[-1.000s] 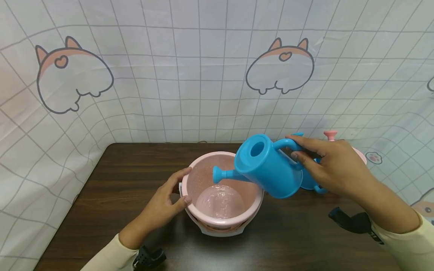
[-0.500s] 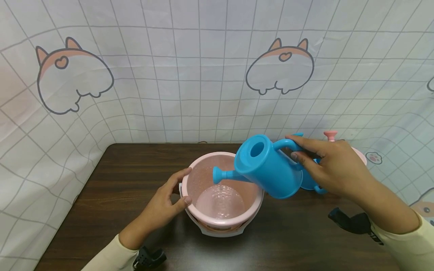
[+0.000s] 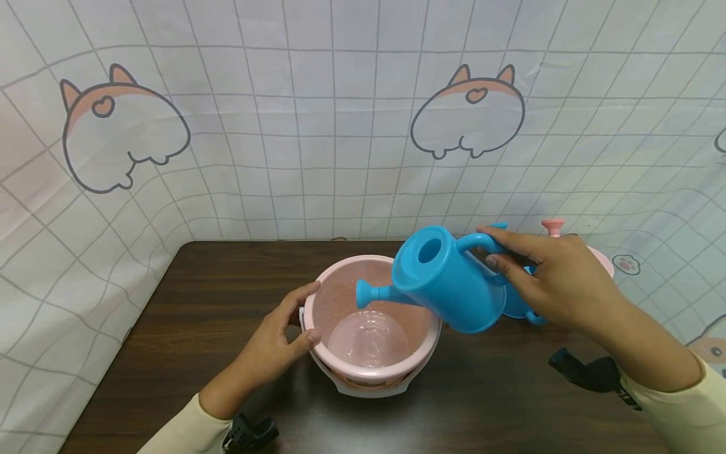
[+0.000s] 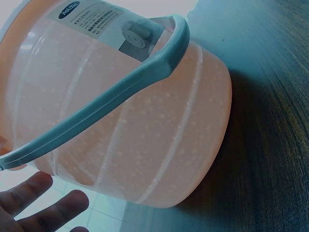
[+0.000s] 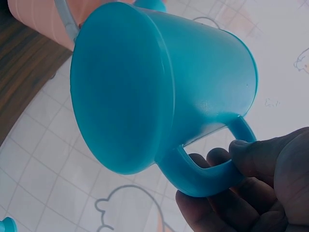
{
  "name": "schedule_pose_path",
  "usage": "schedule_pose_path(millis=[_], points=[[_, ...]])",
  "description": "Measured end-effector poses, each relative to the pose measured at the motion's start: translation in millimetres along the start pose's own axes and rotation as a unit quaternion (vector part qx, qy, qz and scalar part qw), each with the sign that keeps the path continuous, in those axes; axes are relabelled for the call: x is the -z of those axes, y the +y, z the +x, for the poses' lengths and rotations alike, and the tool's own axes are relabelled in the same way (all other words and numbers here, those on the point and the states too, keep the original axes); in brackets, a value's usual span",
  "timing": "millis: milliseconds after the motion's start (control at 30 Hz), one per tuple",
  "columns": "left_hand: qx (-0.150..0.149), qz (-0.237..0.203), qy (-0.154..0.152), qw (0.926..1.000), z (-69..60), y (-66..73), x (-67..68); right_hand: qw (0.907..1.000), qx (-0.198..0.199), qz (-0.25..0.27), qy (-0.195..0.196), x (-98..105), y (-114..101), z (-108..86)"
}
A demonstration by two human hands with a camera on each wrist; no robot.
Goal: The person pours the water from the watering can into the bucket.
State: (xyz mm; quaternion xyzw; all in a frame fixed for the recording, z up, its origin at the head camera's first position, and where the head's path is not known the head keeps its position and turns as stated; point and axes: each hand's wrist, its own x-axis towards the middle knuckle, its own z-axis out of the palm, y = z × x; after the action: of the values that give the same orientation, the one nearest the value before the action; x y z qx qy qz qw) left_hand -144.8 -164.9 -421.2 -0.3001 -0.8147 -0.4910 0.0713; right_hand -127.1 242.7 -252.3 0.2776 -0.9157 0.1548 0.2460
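Note:
My left hand [image 3: 272,347] holds the rim of a pink bucket [image 3: 368,372], thumb and index finger set apart along its left side. In the left wrist view, other fingers [image 4: 58,210] are spread beside the bucket wall, below its grey handle [image 4: 120,92]. Rippled, shiny water [image 3: 368,337] covers the bucket's bottom. My right hand [image 3: 561,277] grips the handle of a blue watering can [image 3: 454,284], tilted with its spout [image 3: 377,294] over the bucket. The right wrist view shows the can's base, with thumb and fingers round the handle.
Behind the right hand stand another blue item [image 3: 515,306] with a handle and a pink one with a flared rose [image 3: 552,227], both largely hidden. The dark wooden table [image 3: 187,296] backs onto a gridded white cloth [image 3: 351,126] with cartoon animals.
Both hands, the bucket and the tilted watering can keep their places. Only the ripples and glints on the water in the bucket shift.

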Motion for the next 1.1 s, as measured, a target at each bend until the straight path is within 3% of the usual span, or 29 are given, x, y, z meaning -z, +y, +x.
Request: schedule_pose_path(millis=[1100], points=[[0.010,0.003,-0.002,0.9999,-1.1,1.9,-1.2,1.0000,0.004,0.000,0.001,2.0,-1.9,0.3]])
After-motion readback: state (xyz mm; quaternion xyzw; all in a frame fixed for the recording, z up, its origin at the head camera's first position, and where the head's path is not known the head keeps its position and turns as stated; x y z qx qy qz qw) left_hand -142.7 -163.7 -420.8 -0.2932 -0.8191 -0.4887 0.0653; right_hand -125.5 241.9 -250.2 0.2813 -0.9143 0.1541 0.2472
